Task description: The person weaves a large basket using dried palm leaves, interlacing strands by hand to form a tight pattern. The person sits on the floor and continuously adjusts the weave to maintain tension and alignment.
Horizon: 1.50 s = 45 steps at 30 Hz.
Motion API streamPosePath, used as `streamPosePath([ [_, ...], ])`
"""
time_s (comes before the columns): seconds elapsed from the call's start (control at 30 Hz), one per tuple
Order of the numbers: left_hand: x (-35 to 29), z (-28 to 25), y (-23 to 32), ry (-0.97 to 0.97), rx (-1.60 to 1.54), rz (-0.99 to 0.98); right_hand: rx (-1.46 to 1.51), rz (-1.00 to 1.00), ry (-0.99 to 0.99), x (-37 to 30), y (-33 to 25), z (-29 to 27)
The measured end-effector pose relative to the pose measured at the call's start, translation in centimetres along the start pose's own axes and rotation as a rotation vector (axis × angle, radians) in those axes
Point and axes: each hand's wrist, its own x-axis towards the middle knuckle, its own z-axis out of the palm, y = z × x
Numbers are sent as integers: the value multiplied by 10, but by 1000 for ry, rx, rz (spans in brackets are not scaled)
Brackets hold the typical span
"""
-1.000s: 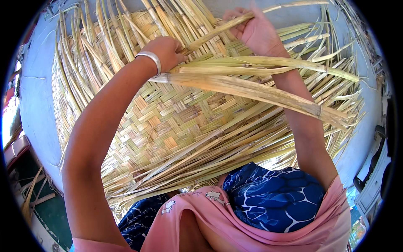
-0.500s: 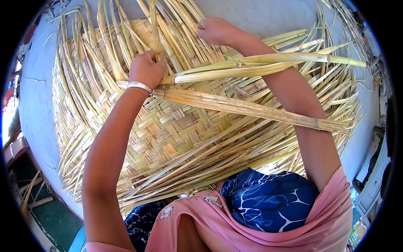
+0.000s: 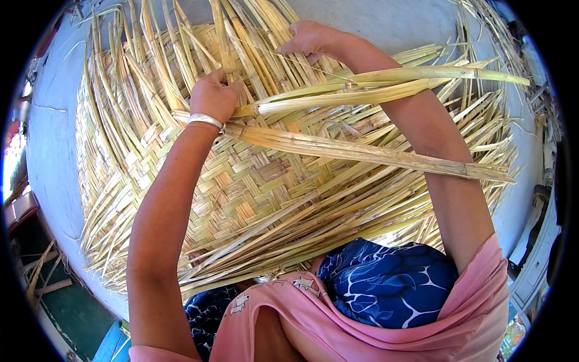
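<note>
A partly woven mat [image 3: 259,181] of flattened yellow-green cane strips lies spread before me. My left hand [image 3: 214,95], with a white bangle at its wrist, is closed around upright strips near the weave's far edge. Two long crosswise strips come out from beside it: a greenish pair-like strip [image 3: 362,93] above and a paler, wide dry strip [image 3: 356,155] below. Both pass over my right forearm. My right hand [image 3: 310,41] is at the far side, its fingers apart beside the loose upright strips [image 3: 259,54]. Its fingertips are partly hidden.
Unwoven strip ends [image 3: 476,127] fan out at the right, and more strips [image 3: 313,226] lie bunched along the near edge by my lap. Beneath is a pale grey-blue floor [image 3: 54,157]. A dark green surface [image 3: 72,314] with scraps shows at the lower left.
My right hand has gone from a closed curl to fingers spread, shifting slightly down and left toward the upright strips. My left hand keeps its hold, nearly in place.
</note>
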Motion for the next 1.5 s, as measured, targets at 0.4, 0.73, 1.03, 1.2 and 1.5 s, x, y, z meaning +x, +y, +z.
streamPosePath([
  [0.4, 0, 3, 5, 25, 34, -51, 190, 47, -59, -7, 10, 3],
  [0.73, 22, 30, -27, 39, -80, -238, 487, -188, -59, -8, 29, 14],
  [1.03, 27, 38, -23, 26, -39, -236, 686, -267, -209, -30, 21, 11],
  [1.2, 22, 28, -10, 26, -77, -294, 705, -230, -189, -37, 7, 9],
  [1.5, 15, 29, -4, 108, 98, -126, 703, -301, -188, -37, 1, 7],
])
